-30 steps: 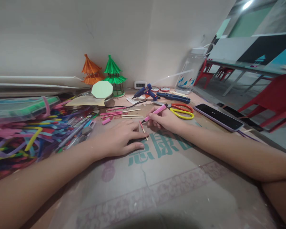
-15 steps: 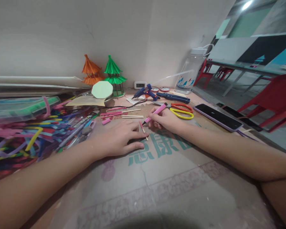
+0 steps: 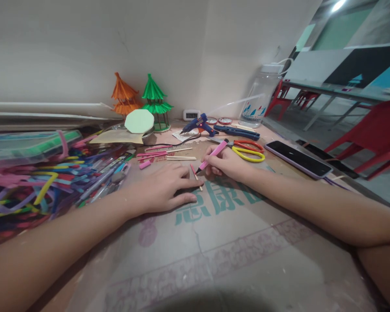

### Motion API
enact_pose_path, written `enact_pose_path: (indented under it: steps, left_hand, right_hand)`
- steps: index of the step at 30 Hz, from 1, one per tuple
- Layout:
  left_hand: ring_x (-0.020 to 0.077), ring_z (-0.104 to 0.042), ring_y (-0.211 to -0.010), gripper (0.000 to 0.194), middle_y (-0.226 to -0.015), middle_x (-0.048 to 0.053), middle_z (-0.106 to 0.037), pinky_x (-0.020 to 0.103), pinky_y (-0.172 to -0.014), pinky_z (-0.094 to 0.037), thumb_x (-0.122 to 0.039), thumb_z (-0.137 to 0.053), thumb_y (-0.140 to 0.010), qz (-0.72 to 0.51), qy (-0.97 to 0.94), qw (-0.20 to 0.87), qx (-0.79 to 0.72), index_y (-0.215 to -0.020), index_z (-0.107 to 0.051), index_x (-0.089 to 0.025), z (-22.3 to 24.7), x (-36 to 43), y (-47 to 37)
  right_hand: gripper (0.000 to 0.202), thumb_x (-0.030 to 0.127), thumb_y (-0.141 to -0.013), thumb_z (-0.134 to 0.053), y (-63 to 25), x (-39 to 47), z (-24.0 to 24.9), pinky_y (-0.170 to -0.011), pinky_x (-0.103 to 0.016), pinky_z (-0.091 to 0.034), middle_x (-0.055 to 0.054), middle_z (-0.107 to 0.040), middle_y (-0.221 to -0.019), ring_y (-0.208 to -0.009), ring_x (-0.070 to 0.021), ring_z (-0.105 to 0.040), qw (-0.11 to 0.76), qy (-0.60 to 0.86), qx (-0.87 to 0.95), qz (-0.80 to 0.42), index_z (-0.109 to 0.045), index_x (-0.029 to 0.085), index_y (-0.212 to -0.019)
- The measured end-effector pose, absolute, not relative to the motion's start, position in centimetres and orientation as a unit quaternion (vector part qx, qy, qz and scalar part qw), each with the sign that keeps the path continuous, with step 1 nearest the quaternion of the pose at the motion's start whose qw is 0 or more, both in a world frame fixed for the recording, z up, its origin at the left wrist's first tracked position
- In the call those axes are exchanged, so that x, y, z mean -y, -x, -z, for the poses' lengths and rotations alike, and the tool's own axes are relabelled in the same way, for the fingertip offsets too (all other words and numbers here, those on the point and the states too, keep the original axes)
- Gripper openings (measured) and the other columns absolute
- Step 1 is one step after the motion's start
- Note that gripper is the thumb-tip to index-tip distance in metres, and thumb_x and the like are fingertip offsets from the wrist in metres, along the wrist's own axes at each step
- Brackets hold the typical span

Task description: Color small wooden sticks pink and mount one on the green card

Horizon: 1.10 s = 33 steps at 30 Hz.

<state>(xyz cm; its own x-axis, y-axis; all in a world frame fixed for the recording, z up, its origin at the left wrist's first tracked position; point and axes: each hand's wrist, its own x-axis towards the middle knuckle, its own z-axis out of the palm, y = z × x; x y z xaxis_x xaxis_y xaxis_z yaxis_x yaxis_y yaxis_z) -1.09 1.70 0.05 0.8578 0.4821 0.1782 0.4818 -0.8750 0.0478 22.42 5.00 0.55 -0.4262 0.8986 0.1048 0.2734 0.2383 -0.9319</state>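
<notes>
Inward from the tabletop's (image 3: 267, 134) right edge, the right hand's (image 3: 222, 163) grip held a pink marker (image 3: 216, 151) at a stick (image 3: 193, 171), which the open left hand (image 3: 164, 186) touched.

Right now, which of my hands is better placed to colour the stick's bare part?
Probably your right hand: it holds the pink marker, tip at the stick. Your left hand touches the stick, apparently steadying it.

A plain pale wall (image 3: 182, 52) is rising at twelve o'clock. Toward half past one, a ceiling lamp (image 3: 338, 5) is glowing. At two, a long table (image 3: 331, 91) is standing before a colour-blocked wall (image 3: 360, 65); near three, a red plastic chair (image 3: 373, 128) is occupying the grey floor (image 3: 287, 123).
</notes>
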Motion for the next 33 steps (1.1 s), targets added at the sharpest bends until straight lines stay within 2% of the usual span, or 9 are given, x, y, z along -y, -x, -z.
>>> enact_pose_path:
  steps: [5, 14, 19, 22, 27, 33]
  left_hand:
    - [0.0248, -0.058, -0.098, 0.045, -0.103, 0.008, -0.061, 0.037, -0.085, -0.045, -0.053, -0.041, -0.105, -0.106, -0.964, 0.006, -0.244, -0.138, -0.062, -0.031, 0.07, -1.75, 1.09]
    - [0.025, -0.057, -0.097, 0.048, -0.102, 0.008, -0.059, 0.038, -0.084, -0.044, -0.055, -0.039, -0.105, -0.093, -0.964, 0.001, -0.249, -0.14, -0.061, -0.03, 0.15, -1.79, 1.05]
    - [0.0261, -0.057, -0.099, 0.048, -0.102, 0.008, -0.059, 0.04, -0.086, -0.044, -0.053, -0.038, -0.105, -0.094, -0.965, -0.005, -0.246, -0.142, -0.059, -0.031, 0.08, -1.69, 1.03]
    - [0.0263, -0.057, -0.1, 0.047, -0.104, 0.009, -0.06, 0.041, -0.088, -0.044, -0.052, -0.038, -0.106, -0.097, -0.966, -0.006, -0.24, -0.141, -0.059, -0.03, 0.05, -1.68, 1.01]
    - [0.0256, -0.057, -0.101, 0.046, -0.109, 0.009, -0.061, 0.041, -0.089, -0.044, -0.052, -0.038, -0.106, -0.095, -0.966, 0.002, -0.242, -0.139, -0.061, -0.029, 0.02, -1.67, 1.02]
    - [0.0258, -0.057, -0.099, 0.047, -0.103, 0.008, -0.06, 0.04, -0.087, -0.045, -0.052, -0.037, -0.106, -0.087, -0.964, -0.01, -0.251, -0.141, -0.059, -0.031, 0.06, -1.63, 0.97]
  right_hand:
    - [0.014, 0.027, -0.091, -0.06, -22.33, -5.07, -0.44, -0.039, -0.018, -0.034, 0.002, -0.065, -0.057, -0.04, -0.0073, -0.045, 0.349, 0.417, 0.71, -0.448, -0.054, 0.019, -0.08]
    - [0.016, 0.026, -0.087, -0.062, -22.56, -4.96, -0.57, -0.04, -0.018, -0.034, 0.001, -0.063, -0.053, -0.041, -0.0079, -0.045, 0.322, 0.41, 0.716, -0.464, -0.056, 0.019, -0.073]
    - [0.012, 0.027, -0.088, -0.057, -22.56, -5.08, -0.37, -0.041, -0.02, -0.038, -0.002, -0.07, -0.065, -0.044, -0.0082, -0.047, 0.364, 0.385, 0.708, -0.467, -0.064, 0.017, -0.087]
    - [0.012, 0.024, -0.086, -0.059, -22.46, -4.95, -0.5, -0.043, -0.02, -0.04, -0.002, -0.07, -0.069, -0.046, -0.0076, -0.048, 0.348, 0.382, 0.723, -0.458, -0.067, 0.016, -0.089]
    - [0.009, 0.026, -0.083, -0.065, -22.33, -4.48, -0.79, -0.045, -0.021, -0.04, 0.001, -0.066, -0.062, -0.047, -0.0088, -0.05, 0.326, 0.414, 0.728, -0.438, -0.062, 0.018, -0.084]
    - [0.013, 0.029, -0.084, -0.065, -22.37, -4.59, -0.62, -0.049, -0.022, -0.042, 0.001, -0.064, -0.061, -0.052, -0.0107, -0.055, 0.31, 0.417, 0.748, -0.413, -0.061, 0.017, -0.083]
